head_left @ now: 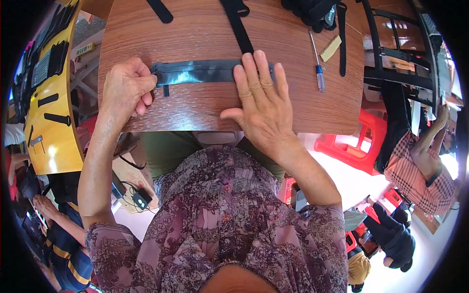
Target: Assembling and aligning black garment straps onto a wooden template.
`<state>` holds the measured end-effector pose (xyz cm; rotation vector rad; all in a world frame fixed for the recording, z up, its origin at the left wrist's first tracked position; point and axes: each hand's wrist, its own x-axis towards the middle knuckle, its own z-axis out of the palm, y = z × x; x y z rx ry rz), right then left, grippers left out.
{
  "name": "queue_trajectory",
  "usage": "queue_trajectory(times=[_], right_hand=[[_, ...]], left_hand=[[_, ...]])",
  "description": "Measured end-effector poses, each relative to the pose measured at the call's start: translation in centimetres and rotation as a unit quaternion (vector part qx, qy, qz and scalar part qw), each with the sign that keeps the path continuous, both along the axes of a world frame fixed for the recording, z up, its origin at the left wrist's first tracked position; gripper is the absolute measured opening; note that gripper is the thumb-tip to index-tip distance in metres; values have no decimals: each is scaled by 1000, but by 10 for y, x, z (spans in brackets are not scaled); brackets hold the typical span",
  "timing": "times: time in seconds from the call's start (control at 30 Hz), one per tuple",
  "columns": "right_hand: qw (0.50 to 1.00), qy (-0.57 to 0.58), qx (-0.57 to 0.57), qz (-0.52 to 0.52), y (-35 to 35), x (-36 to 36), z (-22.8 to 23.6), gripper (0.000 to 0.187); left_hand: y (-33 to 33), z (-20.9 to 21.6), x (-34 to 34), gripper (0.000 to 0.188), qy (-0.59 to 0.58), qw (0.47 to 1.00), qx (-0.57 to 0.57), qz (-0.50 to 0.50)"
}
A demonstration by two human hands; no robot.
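Observation:
A dark, shiny flat strip (pixel 195 73) lies across the wooden table in front of me, with a lengthwise seam along it. My left hand (pixel 128 87) is closed, thumb and fingertips pinching the strip's left end. Flat over its right part rests my right hand (pixel 264 100), fingers stretched out and thumb spread toward the left. A short dark tab (pixel 166 91) shows just below the strip near my left hand. Beyond my right fingertips, a black strap (pixel 238 29) runs toward the far edge; whether it joins the strip is hidden.
A screwdriver (pixel 319 73) with a clear blue handle lies right of my hand, beside a yellowish block (pixel 331 49) and a black strap (pixel 342 44). Black items (pixel 312 12) are piled at the far right. A red stool (pixel 349 146) and other people are nearby.

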<state>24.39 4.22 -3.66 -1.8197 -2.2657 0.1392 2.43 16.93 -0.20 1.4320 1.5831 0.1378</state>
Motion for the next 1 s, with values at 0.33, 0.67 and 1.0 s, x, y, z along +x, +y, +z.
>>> queue_trajectory(times=[0.33,0.67,1.0], right_hand=[[995,-5,36,-98,-14,34,-9,75],[989,-19,82,-120,-24,36,-1,65],[992,-49,78,-87,-21,32,-5,63]], left_hand=[[2,-1,-1,9,-26,1000,5,-9],[2,3,-6,12,-24,1000,12,-16],[5,2,-14,8,-133,990,-44,1]])
